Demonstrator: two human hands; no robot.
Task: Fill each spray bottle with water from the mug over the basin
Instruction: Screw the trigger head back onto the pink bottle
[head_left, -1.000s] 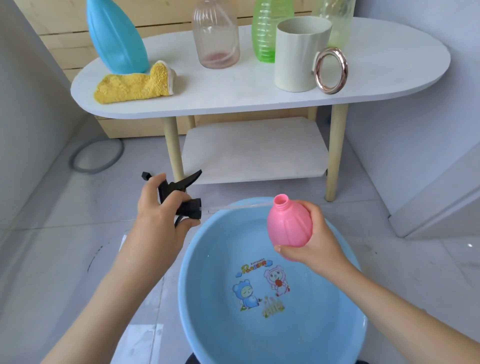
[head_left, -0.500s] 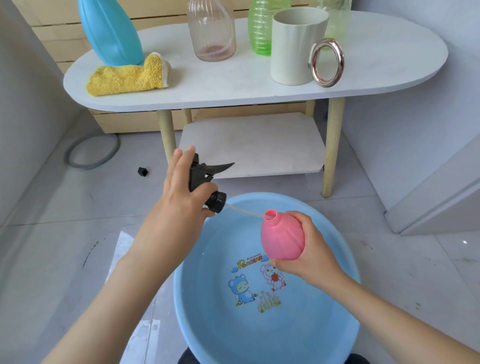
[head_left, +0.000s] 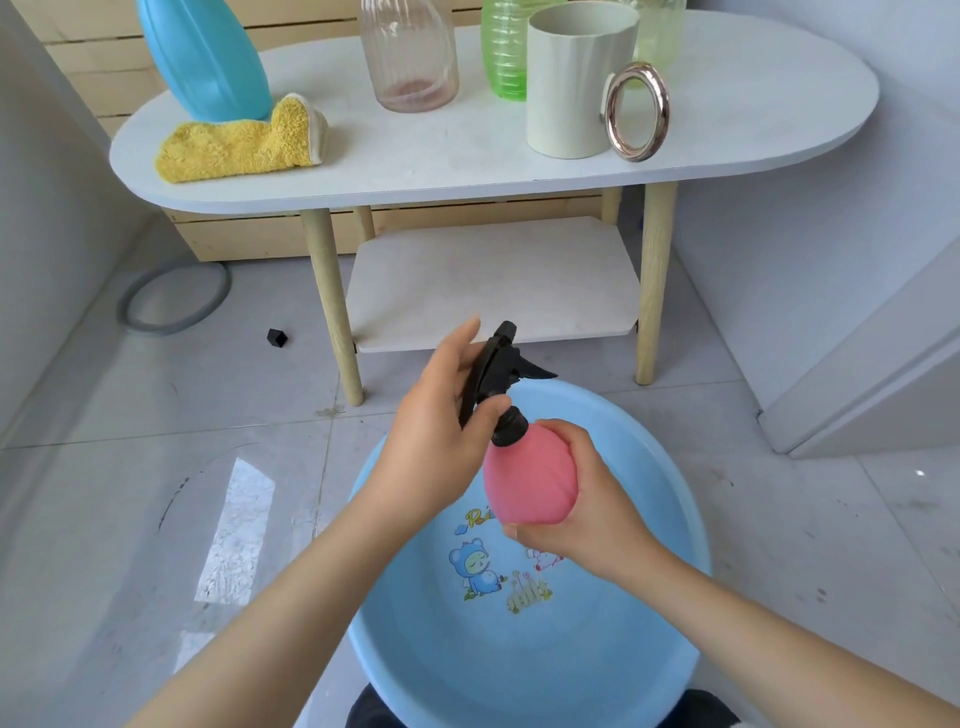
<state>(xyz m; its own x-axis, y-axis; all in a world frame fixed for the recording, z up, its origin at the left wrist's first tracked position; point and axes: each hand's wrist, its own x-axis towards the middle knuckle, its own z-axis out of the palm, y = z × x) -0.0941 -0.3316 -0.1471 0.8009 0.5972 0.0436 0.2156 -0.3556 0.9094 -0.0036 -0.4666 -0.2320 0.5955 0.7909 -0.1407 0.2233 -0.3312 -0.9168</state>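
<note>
Grey tiled floor (head_left: 130, 519); a hose (head_left: 174, 301) coiled at left, a small black cap (head_left: 277, 338) near it; a white counter (head_left: 467, 156) carries a blue bottle (head_left: 208, 57), yellow cloth (head_left: 239, 143), clear bottle (head_left: 410, 52), green bottle (head_left: 504, 47), mug (head_left: 576, 83); basin (head_left: 649, 649) print unreadable; left hand (head_left: 441, 441) grip pinches the black sprayer (head_left: 501, 379) seated on the pink bottle (head_left: 530, 478); right hand (head_left: 597, 514) grip wraps it, over the basin.

Pink bottle (head_left: 530, 480), blk sprayer (head_left: 498, 384), blue cartoon-print basin (head_left: 665, 519).
</note>
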